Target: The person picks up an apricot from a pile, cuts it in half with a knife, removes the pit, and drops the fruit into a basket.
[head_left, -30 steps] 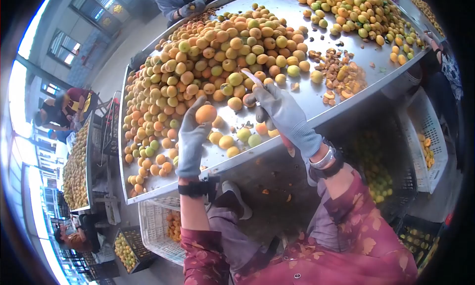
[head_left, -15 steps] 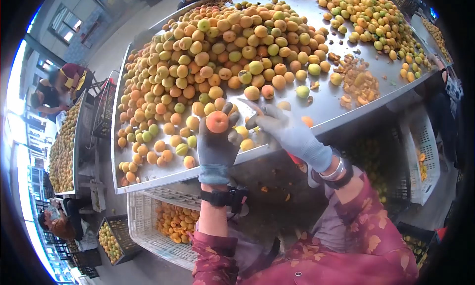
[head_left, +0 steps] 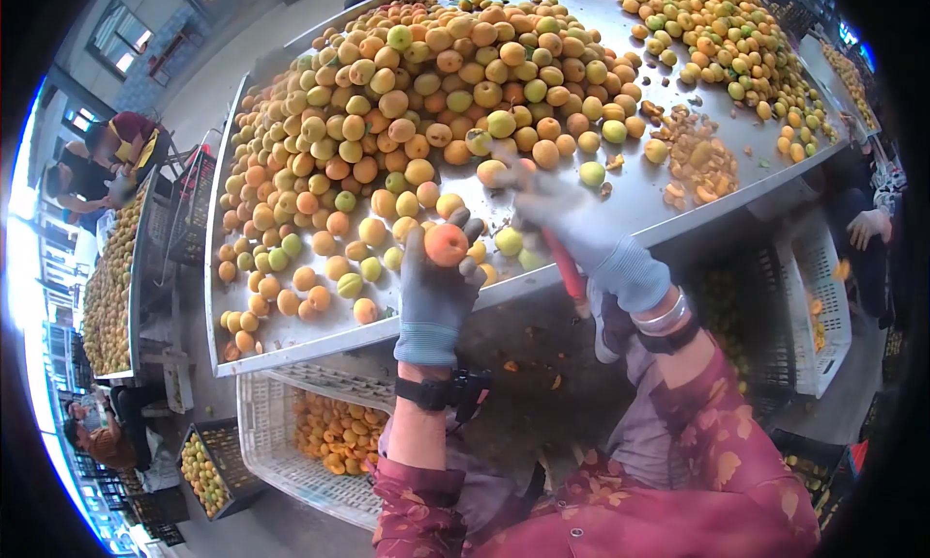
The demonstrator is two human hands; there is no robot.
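Observation:
My left hand (head_left: 433, 292), in a grey glove, is closed around an orange-red apricot (head_left: 446, 245) above the near edge of the metal table. To its right, my gloved right hand (head_left: 578, 231) grips a knife by its red handle (head_left: 566, 267). The knife's blade is smeared by motion and hard to make out. Blade and apricot are apart. Just beyond both hands, loose apricots (head_left: 371, 232) lie on the table in front of a large heap (head_left: 387, 103).
The table's metal rim (head_left: 291, 351) runs below my hands. Under it stands a white crate (head_left: 262, 451) holding halved apricots. Pits and scraps (head_left: 699, 156) lie at the right. Another white crate (head_left: 831, 335) is lower right. People work at a neighbouring table (head_left: 126, 296) on the left.
My left hand has shifted a little right with the apricot. The right hand has turned and is blurred, showing more of the red handle. The whole view has tilted slightly.

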